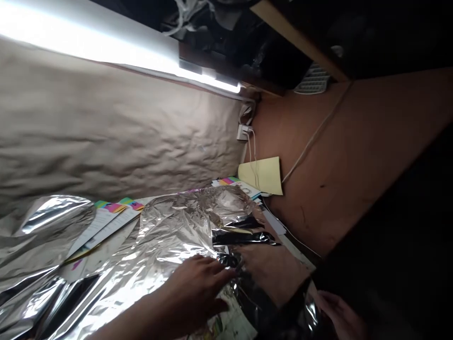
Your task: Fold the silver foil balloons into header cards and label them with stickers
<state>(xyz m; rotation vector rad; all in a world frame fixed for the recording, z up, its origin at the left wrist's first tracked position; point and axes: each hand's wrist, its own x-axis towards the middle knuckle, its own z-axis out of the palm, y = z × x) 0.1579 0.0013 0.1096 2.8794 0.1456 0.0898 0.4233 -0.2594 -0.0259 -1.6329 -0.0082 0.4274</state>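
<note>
A crinkled sheet of shiny silver foil (177, 222) covers much of the table in the head view and mirrors its surroundings. My left hand (198, 285) is over the middle of this foil, palm down, its fingers stretched out and the thumb apart. At the lower right, in dim light, my right hand (341, 311) has its fingers at the foil's edge and appears to pinch it; the fingertips are partly hidden. More foil (31, 250) lies loosely bunched at the left.
Printed papers with colourful tops (113, 222) show between the foil pieces. A yellow sheet (265, 174) leans in the corner beside a wall socket (243, 132) with white cables. A lit tube lamp (116, 47) runs above the brown-paper-covered wall (123, 127). A cord (318, 127) crosses the orange wall.
</note>
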